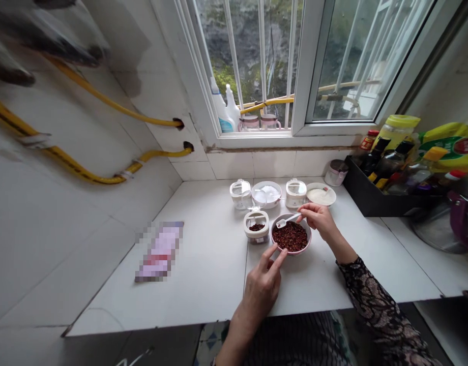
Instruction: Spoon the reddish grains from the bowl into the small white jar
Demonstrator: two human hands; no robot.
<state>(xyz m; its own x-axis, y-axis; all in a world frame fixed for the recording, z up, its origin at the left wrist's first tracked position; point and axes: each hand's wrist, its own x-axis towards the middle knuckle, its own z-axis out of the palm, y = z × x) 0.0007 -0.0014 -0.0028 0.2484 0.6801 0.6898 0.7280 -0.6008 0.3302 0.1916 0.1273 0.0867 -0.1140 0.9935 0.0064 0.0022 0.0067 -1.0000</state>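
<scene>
A bowl of dark red peppercorn-like grains (pixel 291 238) stands on the white counter. My right hand (pixel 317 218) pinches the handle of a small white spoon (pixel 283 223), whose head is over the grains at the bowl's back left. My left hand (pixel 263 284) is at the bowl's front left rim, two fingers stretched out against it and the others bent. Just left of the bowl is an open clear jar (pixel 257 235) with some of the same grains inside. Behind stand a bowl of white grains (pixel 267 194), a bowl of off-white grains (pixel 321 195) and two more lidded jars (pixel 240 195) (pixel 295 194).
A black box of bottles (pixel 366 195) stands at the right, beside a pot with a glass lid (pixel 436 231). A small cup (pixel 336 173) is by the back wall. A blurred pinkish packet (pixel 159 254) lies at the left. The counter's front edge runs close to my body.
</scene>
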